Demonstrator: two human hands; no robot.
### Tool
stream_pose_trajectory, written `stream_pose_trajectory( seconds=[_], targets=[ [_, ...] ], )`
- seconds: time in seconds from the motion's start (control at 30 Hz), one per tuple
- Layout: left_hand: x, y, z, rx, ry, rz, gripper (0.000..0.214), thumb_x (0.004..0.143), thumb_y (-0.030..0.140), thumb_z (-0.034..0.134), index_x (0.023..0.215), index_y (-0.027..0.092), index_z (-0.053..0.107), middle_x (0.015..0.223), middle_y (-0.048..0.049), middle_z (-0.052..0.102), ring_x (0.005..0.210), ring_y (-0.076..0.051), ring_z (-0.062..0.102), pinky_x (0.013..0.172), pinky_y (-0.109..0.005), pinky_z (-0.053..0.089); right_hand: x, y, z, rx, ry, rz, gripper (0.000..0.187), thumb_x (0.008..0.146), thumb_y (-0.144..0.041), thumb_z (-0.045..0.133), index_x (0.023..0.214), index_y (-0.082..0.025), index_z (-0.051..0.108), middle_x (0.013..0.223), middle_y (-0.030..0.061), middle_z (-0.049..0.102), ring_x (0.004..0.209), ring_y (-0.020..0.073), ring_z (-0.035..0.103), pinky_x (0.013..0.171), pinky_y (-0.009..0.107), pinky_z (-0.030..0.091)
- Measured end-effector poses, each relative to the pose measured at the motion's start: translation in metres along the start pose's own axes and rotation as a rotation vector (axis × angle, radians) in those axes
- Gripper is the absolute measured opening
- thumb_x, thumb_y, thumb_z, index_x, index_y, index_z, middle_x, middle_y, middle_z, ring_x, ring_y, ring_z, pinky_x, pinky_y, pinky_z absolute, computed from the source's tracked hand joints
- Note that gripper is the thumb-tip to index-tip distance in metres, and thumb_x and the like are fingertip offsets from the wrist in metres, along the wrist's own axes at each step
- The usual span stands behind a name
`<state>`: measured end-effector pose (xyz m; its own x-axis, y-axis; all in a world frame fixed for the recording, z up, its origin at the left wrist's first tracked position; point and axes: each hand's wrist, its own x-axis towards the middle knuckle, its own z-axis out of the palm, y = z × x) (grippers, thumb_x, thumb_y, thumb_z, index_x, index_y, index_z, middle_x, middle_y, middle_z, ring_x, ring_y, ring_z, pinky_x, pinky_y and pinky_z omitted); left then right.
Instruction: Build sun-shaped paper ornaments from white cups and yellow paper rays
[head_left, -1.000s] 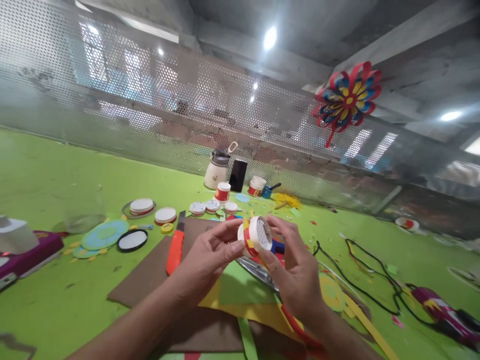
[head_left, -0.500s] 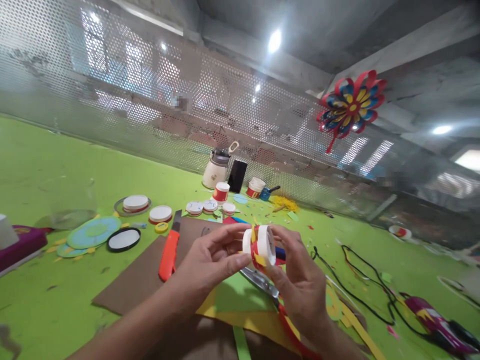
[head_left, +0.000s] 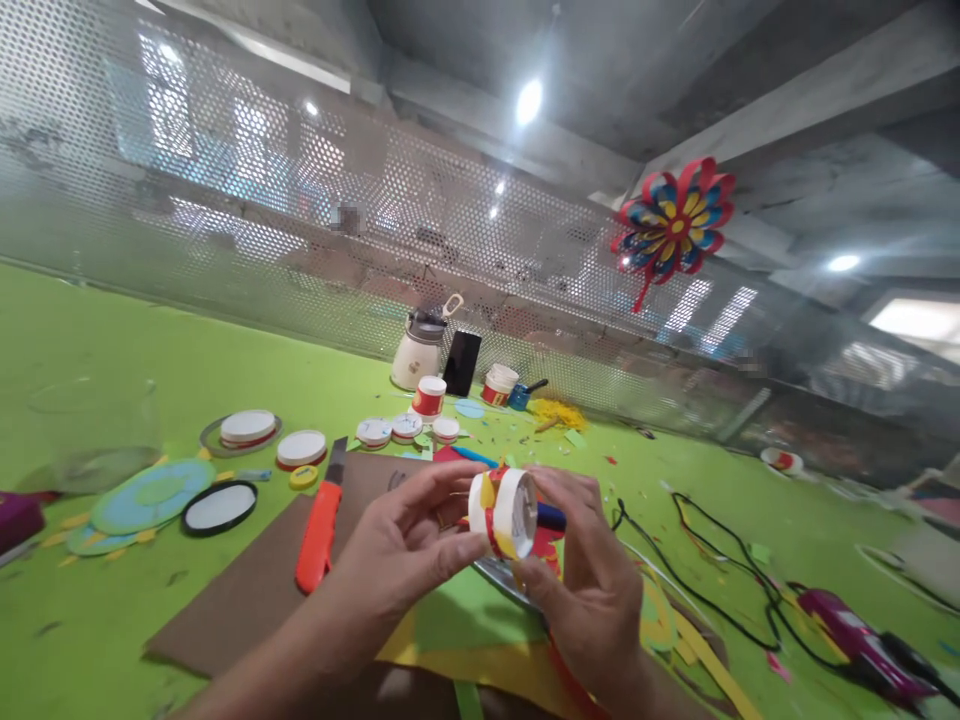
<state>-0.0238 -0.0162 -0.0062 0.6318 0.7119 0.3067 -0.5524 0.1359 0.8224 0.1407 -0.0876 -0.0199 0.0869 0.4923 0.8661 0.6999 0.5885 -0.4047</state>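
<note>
Between both hands is a short white paper cylinder (head_left: 504,512), tilted on its side, with a red and yellow band around its middle and an open rim facing right. My left hand (head_left: 424,535) pinches its left side, thumb below and fingers behind. My right hand (head_left: 585,565) grips the right rim between thumb and fingers. Beneath them lie scissors (head_left: 506,582), partly hidden by my right hand, on green paper (head_left: 480,625) and yellow paper (head_left: 525,668). A brown board (head_left: 240,590) is under these, with an orange utility knife (head_left: 321,530) on it.
Several white lids stand beyond, among them one by a yellow cap (head_left: 304,477). A kettle-like jug (head_left: 418,355), a phone (head_left: 461,363) and red-and-white cups (head_left: 429,398) are at the back. A purple glue gun (head_left: 862,630) with black cord lies right; a clear bowl (head_left: 97,440) stands left.
The paper cylinder has turned slightly between my fingers, and the yellow pieces on its band sit differently. Both hands keep their grip. The whole view has shifted a little.
</note>
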Motion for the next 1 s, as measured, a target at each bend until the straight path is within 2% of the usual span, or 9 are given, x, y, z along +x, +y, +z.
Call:
stream_pose_trajectory(
  seconds=[0.3,0.53,0.7,1.0],
  targets=[
    [-0.002,0.007,0.004,0.006,0.023,0.015,0.038,0.067,0.021,0.081,0.104,0.023,0.069,0.103,-0.0069,0.071,0.094,-0.022,0.064,0.083,-0.035,0.050,-0.003,0.001,0.000,0.008,0.011,-0.067,0.050,0.082,-0.027,0.067,0.130,-0.025,0.055,0.124,0.0100,0.061,0.116,0.0309,0.051,0.095,0.055,0.044],
    [0.000,-0.004,-0.004,-0.048,-0.064,0.011,0.042,0.070,0.022,0.078,0.110,0.025,0.068,0.110,-0.0095,0.069,0.101,-0.026,0.064,0.087,-0.040,0.049,0.000,0.001,-0.002,0.019,-0.029,-0.087,0.053,0.080,-0.023,0.068,0.131,-0.025,0.053,0.122,0.0087,0.061,0.115,0.0296,0.050,0.095,0.052,0.043],
    [-0.001,0.002,-0.001,0.037,0.002,0.025,0.038,0.069,0.022,0.079,0.106,0.025,0.070,0.108,-0.0077,0.070,0.095,-0.023,0.064,0.085,-0.036,0.049,0.001,-0.001,-0.002,0.007,-0.031,-0.086,0.051,0.081,-0.024,0.066,0.131,-0.025,0.053,0.122,0.0081,0.062,0.114,0.0294,0.050,0.096,0.053,0.043],
    [0.003,0.002,-0.010,0.045,-0.114,-0.009,0.042,0.073,0.022,0.076,0.113,0.028,0.068,0.112,-0.0083,0.070,0.101,-0.026,0.063,0.085,-0.037,0.050,0.002,-0.003,-0.005,-0.075,-0.033,-0.143,0.058,0.079,-0.021,0.068,0.134,-0.024,0.050,0.124,0.0079,0.060,0.115,0.0295,0.049,0.095,0.053,0.043]
  ],
)
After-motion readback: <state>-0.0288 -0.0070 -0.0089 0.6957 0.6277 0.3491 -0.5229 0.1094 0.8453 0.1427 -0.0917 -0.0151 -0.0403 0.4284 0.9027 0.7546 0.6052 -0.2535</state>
